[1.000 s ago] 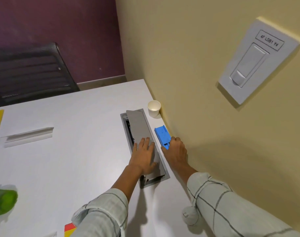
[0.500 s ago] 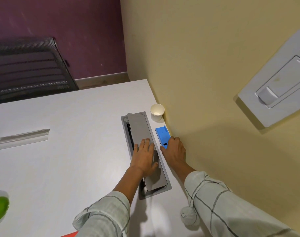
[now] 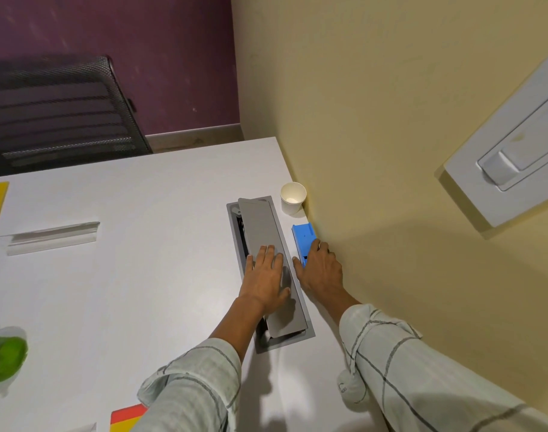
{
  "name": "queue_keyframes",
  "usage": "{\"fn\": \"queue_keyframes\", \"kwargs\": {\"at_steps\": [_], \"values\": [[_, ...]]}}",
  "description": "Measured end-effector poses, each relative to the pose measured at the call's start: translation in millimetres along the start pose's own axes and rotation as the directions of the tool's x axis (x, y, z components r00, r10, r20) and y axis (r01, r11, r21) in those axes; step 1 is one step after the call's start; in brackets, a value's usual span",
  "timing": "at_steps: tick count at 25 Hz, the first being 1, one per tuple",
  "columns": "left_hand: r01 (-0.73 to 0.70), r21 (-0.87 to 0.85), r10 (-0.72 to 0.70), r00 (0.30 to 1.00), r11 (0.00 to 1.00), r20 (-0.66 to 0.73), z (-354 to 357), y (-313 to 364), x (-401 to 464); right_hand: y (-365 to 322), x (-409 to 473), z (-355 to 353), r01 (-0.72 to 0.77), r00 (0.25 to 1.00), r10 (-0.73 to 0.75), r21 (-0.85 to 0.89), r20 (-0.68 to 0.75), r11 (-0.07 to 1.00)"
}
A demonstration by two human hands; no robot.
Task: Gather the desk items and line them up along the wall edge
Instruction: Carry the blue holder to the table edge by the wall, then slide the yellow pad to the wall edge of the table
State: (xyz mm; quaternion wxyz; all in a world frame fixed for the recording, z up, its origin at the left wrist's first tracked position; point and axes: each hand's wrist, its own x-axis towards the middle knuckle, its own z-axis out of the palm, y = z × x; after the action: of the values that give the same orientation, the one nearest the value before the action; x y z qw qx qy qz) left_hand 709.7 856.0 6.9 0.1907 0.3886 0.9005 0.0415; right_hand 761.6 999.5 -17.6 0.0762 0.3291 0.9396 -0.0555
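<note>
Two hands: right hand pinches blue block; left hand flat, fingers straight; no writing legible.

I see two bare hands, the left hand and the right hand, with no rings, watch or gloves visible. Both forearms are bare from wrist to mid-forearm. The left sleeve and right sleeve are pale, light fabric with a thin dark windowpane check, pushed up and bunched. A fabric knot hangs below the right sleeve's cuff.
</note>
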Motion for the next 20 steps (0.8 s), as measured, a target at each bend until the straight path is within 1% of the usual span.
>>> {"fn": "queue_keyframes", "kwargs": {"at_steps": [4, 6, 8, 10, 12, 14, 16, 18, 20], "values": [[0.005, -0.001, -0.005, 1.0, 1.0, -0.011, 2, 4, -11, 3, -18, 2, 0.077, 0.997, -0.078, -0.038, -0.005, 0.996], [0.016, -0.008, -0.016, 1.0, 1.0, -0.02, 1, 2, -23, 6, -31, 1, 0.169, 0.986, -0.17, -0.087, 0.001, 0.982], [0.034, -0.024, -0.035, 0.999, 0.999, -0.027, 3, -4, -40, 7, -49, 1, 0.275, 0.961, -0.275, -0.097, 0.015, 0.957], [0.07, -0.036, -0.071, 0.997, 0.997, -0.039, 7, -15, -61, 6, -69, 5, 0.344, 0.939, -0.345, -0.05, 0.0, 0.938], [0.127, -0.046, -0.128, 0.991, 0.991, -0.029, 10, -27, -87, 2, -91, 9, 0.387, 0.921, -0.385, 0.042, -0.053, 0.921], [0.203, -0.061, -0.203, 0.979, 0.977, -0.001, 14, -39, -120, -6, -112, 12, 0.481, 0.875, -0.468, 0.11, -0.123, 0.87], [0.282, -0.087, -0.281, 0.96, 0.956, 0.016, 17, -54, -151, -20, -128, 16, 0.601, 0.796, -0.572, 0.144, -0.198, 0.786], [0.36, -0.13, -0.362, 0.932, 0.924, 0.006, 18, -71, -180, -40, -143, 15, 0.678, 0.733, -0.654, 0.132, -0.187, 0.723], [0.427, -0.162, -0.434, 0.901, 0.889, -0.003, 19, -87, -207, -63, -161, 16, 0.713, 0.7, -0.694, 0.117, -0.169, 0.691]]}}
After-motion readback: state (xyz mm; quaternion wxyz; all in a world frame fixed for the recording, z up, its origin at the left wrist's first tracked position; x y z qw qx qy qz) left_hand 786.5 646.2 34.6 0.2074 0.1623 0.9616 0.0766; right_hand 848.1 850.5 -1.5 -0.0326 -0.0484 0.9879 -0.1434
